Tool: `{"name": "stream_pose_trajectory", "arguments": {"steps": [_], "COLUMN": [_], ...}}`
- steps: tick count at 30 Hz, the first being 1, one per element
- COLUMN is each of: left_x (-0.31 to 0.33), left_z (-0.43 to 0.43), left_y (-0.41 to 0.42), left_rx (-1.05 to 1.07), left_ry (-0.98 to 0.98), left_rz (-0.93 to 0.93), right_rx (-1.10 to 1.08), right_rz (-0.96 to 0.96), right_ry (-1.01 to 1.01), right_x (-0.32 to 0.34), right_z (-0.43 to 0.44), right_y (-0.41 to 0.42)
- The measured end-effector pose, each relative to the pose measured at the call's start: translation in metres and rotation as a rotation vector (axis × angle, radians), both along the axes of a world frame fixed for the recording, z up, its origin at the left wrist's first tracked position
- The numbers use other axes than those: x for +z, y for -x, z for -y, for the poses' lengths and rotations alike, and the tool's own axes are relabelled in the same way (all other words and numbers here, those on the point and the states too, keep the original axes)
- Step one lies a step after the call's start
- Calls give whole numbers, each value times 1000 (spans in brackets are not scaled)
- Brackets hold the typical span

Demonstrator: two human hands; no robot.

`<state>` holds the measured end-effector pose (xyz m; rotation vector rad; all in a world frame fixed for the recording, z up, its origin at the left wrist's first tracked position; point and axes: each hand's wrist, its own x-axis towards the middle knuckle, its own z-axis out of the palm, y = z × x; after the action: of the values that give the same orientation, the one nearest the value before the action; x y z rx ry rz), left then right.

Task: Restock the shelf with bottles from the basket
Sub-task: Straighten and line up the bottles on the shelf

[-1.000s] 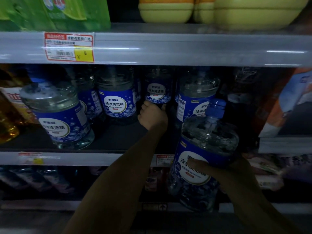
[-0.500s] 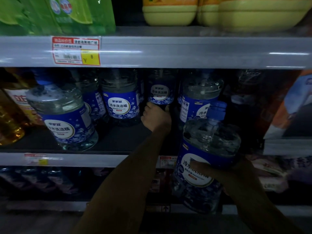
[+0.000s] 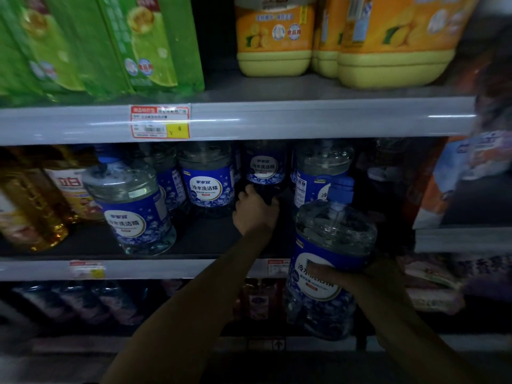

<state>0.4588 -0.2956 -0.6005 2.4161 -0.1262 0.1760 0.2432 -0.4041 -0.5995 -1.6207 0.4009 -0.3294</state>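
The middle shelf holds several clear bottles with blue labels and blue caps. My left hand reaches deep into the shelf and grips the base of one such bottle at the back. My right hand holds another blue-label bottle upright in front of the shelf edge, fingers curled round its label. One more bottle stands tilted at the front left. The basket is out of view.
Green packs and yellow jugs fill the upper shelf. Golden oil bottles stand at the left of the middle shelf. Orange packets lie to the right. A lower shelf holds dark bottles.
The view has tilted up a little, so the shelves sit lower in frame. Both hands keep their holds; the left hand stays on the back bottle.
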Motion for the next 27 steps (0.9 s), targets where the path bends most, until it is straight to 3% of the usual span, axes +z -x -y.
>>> {"name": "stream_pose_trajectory", "arguments": {"steps": [11, 22, 27], "left_x": [37, 75, 82], "left_z": [-85, -146, -152], "left_y": [61, 115, 118], "left_rx": [-286, -765, -763], "left_ry": [7, 580, 686], "left_rz": [-48, -304, -264], "right_rx": [-55, 26, 80], "right_rz": [54, 177, 193], "right_ry": [19, 111, 166], "right_x": [33, 55, 57], "right_z": [-37, -64, -70], "right_y": [26, 6, -9]}}
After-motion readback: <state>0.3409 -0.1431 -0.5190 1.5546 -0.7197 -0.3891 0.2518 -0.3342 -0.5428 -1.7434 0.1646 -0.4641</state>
